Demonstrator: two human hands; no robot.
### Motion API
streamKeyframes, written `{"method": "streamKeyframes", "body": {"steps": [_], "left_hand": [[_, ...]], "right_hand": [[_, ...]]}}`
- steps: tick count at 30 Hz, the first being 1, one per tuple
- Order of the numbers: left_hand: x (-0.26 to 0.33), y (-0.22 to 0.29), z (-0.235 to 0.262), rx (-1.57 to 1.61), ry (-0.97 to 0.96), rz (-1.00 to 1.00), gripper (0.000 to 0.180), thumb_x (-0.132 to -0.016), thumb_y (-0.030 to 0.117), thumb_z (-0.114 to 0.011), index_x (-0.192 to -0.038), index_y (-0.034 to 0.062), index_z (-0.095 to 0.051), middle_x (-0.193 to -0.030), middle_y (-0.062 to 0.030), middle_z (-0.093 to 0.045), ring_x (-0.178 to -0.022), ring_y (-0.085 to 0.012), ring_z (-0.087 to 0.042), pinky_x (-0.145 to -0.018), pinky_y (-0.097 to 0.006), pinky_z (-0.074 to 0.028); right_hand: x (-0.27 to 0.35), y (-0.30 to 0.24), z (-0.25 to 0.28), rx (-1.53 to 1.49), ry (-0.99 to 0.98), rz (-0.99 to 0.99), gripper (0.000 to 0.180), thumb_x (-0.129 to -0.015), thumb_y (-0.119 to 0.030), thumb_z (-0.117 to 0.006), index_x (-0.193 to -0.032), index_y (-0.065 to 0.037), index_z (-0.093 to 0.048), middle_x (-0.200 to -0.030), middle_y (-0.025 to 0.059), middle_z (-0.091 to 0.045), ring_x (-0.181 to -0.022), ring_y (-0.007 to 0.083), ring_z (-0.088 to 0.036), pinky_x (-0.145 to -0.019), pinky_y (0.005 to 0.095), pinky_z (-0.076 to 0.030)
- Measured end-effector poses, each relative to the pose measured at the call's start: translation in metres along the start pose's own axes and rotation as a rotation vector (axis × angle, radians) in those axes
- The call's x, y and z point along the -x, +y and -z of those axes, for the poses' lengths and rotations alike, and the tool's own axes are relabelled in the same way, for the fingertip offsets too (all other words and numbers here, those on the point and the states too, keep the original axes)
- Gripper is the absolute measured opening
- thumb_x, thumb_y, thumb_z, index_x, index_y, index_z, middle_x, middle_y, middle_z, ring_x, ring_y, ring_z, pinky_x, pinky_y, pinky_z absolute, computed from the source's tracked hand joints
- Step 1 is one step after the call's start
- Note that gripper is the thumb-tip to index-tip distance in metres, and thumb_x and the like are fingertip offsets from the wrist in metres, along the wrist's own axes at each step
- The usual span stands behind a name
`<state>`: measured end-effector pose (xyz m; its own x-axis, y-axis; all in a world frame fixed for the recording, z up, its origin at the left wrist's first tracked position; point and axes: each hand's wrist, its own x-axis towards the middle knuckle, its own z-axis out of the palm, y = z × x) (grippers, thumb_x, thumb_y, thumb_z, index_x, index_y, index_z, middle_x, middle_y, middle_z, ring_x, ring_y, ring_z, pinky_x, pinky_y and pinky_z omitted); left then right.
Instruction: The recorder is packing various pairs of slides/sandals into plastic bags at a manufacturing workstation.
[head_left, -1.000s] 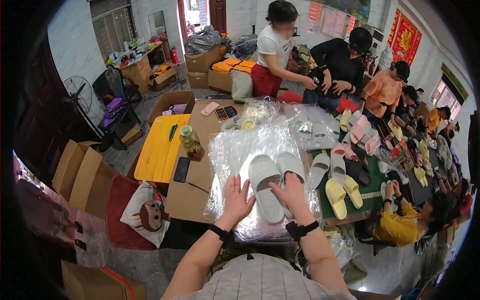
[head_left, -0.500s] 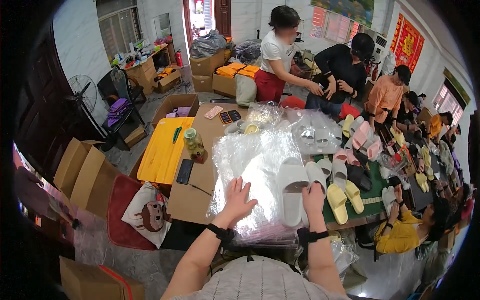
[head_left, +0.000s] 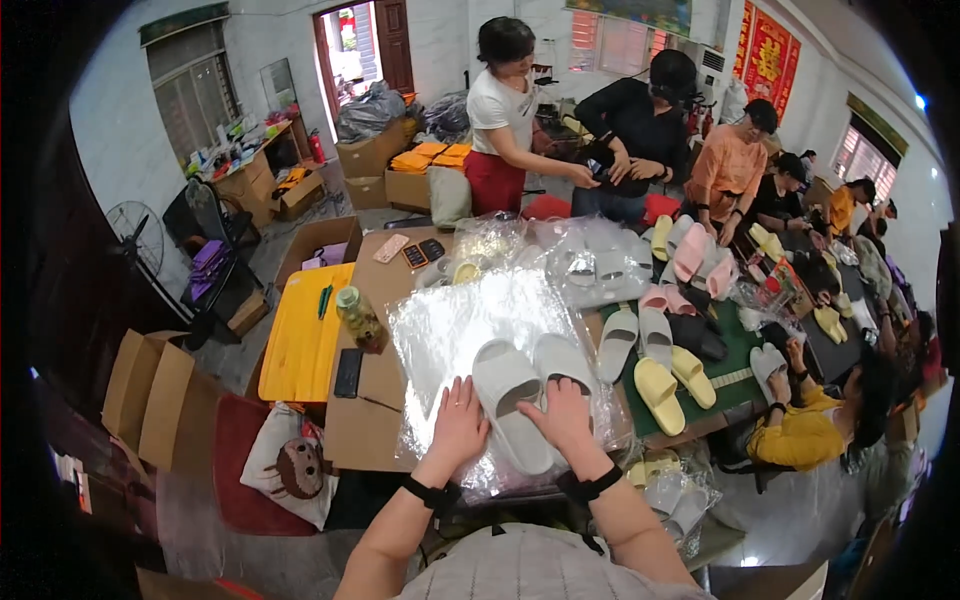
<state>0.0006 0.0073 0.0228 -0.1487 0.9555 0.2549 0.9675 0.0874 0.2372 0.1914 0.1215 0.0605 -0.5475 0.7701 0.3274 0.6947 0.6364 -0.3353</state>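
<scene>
The right grip (head_left: 566, 412) hides part of the right grey slipper (head_left: 564, 355). Lower left of the left grip (head_left: 461, 420), a carton (head_left: 180, 586) is cut by the edge; upper left of it, the content of a jar (head_left: 361, 324) looks too unclear.

To my left I see a lidded jar (head_left: 358, 320) standing near a black phone (head_left: 348, 373). A pillow (head_left: 293, 468) with a cartoon face lies on a red seat (head_left: 230, 450). Farther off I see a standing fan (head_left: 133, 241) and a purple bundle (head_left: 207, 266) on a black chair (head_left: 193, 214).
</scene>
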Motion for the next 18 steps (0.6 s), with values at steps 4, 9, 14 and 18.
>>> {"method": "streamKeyframes", "body": {"steps": [4,9,14,18], "left_hand": [[0.002,-0.002,-0.004,0.041,-0.036,0.026,0.073,-0.089,0.033,-0.061,-0.146,-0.0067,-0.039,-0.155,-0.0263,-0.036,-0.145,-0.0435,-0.030,-0.121,-0.054,-0.019],[0.004,-0.002,-0.008,0.046,-0.058,0.047,0.074,-0.091,0.036,-0.059,-0.148,-0.0068,-0.038,-0.157,-0.0248,-0.034,-0.147,-0.0418,-0.029,-0.121,-0.054,-0.019],[0.003,-0.002,-0.009,0.028,-0.077,0.050,0.071,-0.094,0.038,-0.056,-0.148,-0.0052,-0.039,-0.157,-0.0252,-0.034,-0.147,-0.0422,-0.029,-0.121,-0.055,-0.018],[0.004,0.005,-0.001,0.019,-0.046,0.035,0.062,-0.095,0.038,-0.055,-0.147,0.0063,-0.046,-0.154,-0.0257,-0.039,-0.145,-0.0422,-0.031,-0.120,-0.059,-0.018]], "right_hand": [[-0.011,0.011,0.011,0.055,-0.206,-0.045,0.076,-0.081,-0.066,-0.068,-0.113,0.002,-0.063,-0.111,0.0243,-0.062,-0.106,0.0391,-0.060,-0.086,0.0485,-0.051],[-0.022,0.026,0.007,0.035,-0.251,-0.058,0.074,-0.083,-0.065,-0.067,-0.115,0.002,-0.064,-0.113,0.0244,-0.062,-0.108,0.0403,-0.059,-0.087,0.0491,-0.051],[-0.011,0.023,-0.010,-0.046,-0.023,0.044,0.059,-0.084,-0.054,-0.070,-0.105,0.001,-0.065,-0.105,0.0216,-0.063,-0.103,0.0400,-0.059,-0.084,0.0473,-0.052],[-0.010,0.032,-0.019,-0.095,0.001,-0.031,0.039,-0.088,-0.037,-0.070,-0.091,0.001,-0.063,-0.092,0.0187,-0.060,-0.093,0.0391,-0.060,-0.077,0.0497,-0.051]]}}
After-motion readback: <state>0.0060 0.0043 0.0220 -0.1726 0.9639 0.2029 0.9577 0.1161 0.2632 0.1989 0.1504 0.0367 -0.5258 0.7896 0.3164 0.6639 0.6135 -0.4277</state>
